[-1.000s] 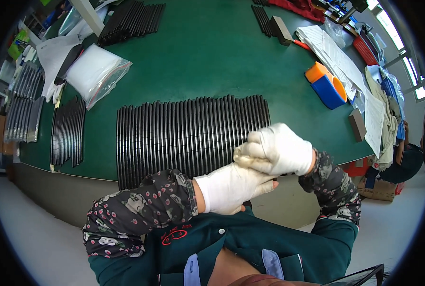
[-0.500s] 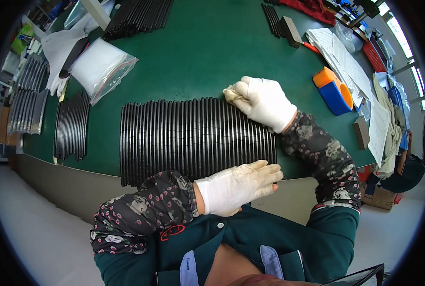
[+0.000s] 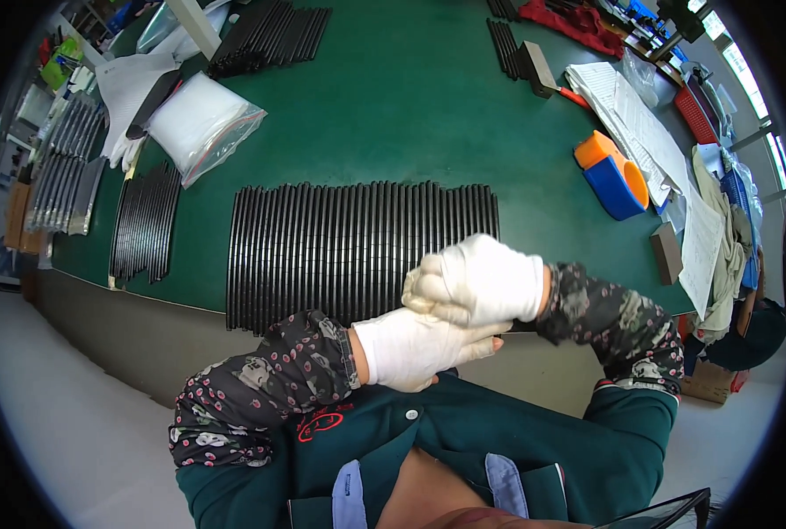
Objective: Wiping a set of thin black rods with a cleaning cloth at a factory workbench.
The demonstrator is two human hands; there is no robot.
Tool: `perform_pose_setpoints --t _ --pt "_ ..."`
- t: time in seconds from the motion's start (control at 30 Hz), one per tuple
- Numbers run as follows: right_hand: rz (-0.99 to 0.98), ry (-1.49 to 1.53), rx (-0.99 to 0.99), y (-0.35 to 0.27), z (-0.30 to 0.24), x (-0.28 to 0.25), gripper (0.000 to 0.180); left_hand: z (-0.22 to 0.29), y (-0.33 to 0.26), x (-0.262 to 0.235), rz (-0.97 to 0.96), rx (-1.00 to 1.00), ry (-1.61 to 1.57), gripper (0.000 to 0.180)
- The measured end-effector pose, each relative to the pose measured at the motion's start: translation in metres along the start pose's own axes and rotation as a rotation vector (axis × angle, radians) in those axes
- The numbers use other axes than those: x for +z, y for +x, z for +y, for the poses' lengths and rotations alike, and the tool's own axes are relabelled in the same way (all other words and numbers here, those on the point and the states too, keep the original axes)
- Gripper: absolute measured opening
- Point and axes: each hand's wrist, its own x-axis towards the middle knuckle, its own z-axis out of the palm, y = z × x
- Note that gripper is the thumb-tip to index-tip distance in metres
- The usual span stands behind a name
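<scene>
Holding my right hand [image 3: 481, 280] curled over the fingers of my left hand [image 3: 419, 346], both gloved, just at the near edge of the row of black strips [image 3: 357, 247] on the green table [image 3: 410, 106]. Can't tell if anything's pinched between them. Risk: a sleeve brushing the nearest strips and knocking the row out of line.

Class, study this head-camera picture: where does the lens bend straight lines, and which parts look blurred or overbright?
Head view: fisheye bends the green table edge and the row of black strips toward the rim; black vignette rings the frame; the gloved right hand and left hand look bright, slightly soft; window corner top right is washed out.
</scene>
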Motion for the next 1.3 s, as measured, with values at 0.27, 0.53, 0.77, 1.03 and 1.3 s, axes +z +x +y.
perform_pose_setpoints --t 0.27,0.53,0.77,1.03,1.3 --pt "0.177 -0.311 0.197 0.013 0.030 -0.010 0.014 -0.008 0.004 -0.007 -0.014 0.041 0.055 0.086" --pt "0.279 -0.391 0.533 0.020 0.073 -0.029 0.026 -0.003 0.004 -0.009 0.018 0.033 0.105 0.085" --pt "0.876 0.076 0.900 -0.081 0.056 -0.027 0.025 -0.002 0.008 -0.009 0.063 0.038 0.082 0.078" --pt "0.870 0.023 0.963 -0.117 0.034 -0.004 0.029 -0.029 0.002 -0.055 0.180 -0.028 0.255 0.065" --pt "0.754 0.142 0.907 -0.110 0.024 -0.008 0.029 -0.114 0.007 -0.061 0.202 -0.213 0.348 0.056"
